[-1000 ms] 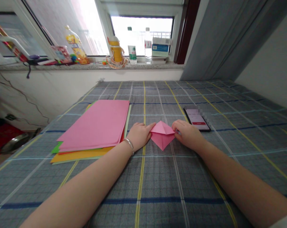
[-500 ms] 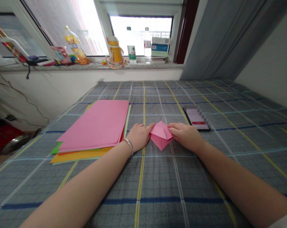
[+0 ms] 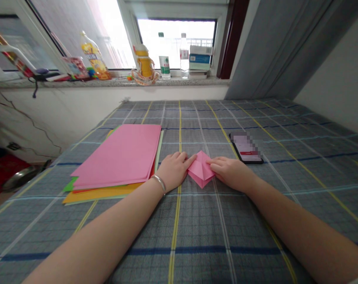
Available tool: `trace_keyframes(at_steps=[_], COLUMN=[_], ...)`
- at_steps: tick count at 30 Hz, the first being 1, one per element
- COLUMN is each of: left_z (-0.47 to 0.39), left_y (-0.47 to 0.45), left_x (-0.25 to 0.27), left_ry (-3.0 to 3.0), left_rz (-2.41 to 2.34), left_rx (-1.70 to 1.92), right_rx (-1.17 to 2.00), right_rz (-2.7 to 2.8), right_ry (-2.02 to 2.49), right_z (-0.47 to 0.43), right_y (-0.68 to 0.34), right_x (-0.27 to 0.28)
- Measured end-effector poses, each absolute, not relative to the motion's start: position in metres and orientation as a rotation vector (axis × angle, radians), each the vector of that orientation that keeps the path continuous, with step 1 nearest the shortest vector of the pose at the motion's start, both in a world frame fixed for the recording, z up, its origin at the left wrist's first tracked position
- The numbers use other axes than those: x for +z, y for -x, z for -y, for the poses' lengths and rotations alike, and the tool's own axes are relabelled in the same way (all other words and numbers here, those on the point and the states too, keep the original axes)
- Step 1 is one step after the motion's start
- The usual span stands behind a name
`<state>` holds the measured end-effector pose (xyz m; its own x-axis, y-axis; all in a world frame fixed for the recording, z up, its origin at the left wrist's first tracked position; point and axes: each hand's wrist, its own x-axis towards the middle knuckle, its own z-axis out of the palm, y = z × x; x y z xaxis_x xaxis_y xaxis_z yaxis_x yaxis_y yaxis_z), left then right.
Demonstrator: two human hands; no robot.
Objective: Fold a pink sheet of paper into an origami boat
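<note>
A small pink folded paper point(image 3: 201, 173), diamond-shaped with creases down its middle, lies flat on the checked cloth between my hands. At its left corner my left hand point(image 3: 173, 169) closes on the edge, with the thumb or forefinger laid over the upper left side. My right hand point(image 3: 230, 172) pinches the right corner, its fingertips resting on the top layer. A silver bangle point(image 3: 159, 182) circles my left wrist. Which layers lie between the fingers is partly hidden.
Left of my hands lies a stack of coloured paper point(image 3: 119, 156), pink on top. A phone point(image 3: 246, 149) rests at the right on the checked cloth point(image 3: 202, 221). Bottles, a yellow cup point(image 3: 145, 65) and boxes point(image 3: 200, 59) line the windowsill behind.
The paper's upper flap has come lower and flatter over the front part. Both hands have shifted their fingers slightly inward onto the paper.
</note>
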<state>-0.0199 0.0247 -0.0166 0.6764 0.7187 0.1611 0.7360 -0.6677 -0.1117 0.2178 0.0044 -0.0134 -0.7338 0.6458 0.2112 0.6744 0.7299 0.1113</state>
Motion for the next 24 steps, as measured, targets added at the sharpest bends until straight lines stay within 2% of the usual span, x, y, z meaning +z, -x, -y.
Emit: trace_keyframes(at_steps=[8, 24], left_z=[-0.02, -0.013], left_y=[0.015, 0.01], left_x=[-0.028, -0.035], left_ry=[3.021, 2.948], left_rz=[1.028, 1.026], left_rx=[-0.157, -0.157], right_rx=[-0.095, 0.033], right_rz=[2.726, 2.66], right_ry=[1.018, 1.041], right_z=[-0.004, 0.002], right_y=[-0.218, -0.216], right_x=[-0.014, -0.013])
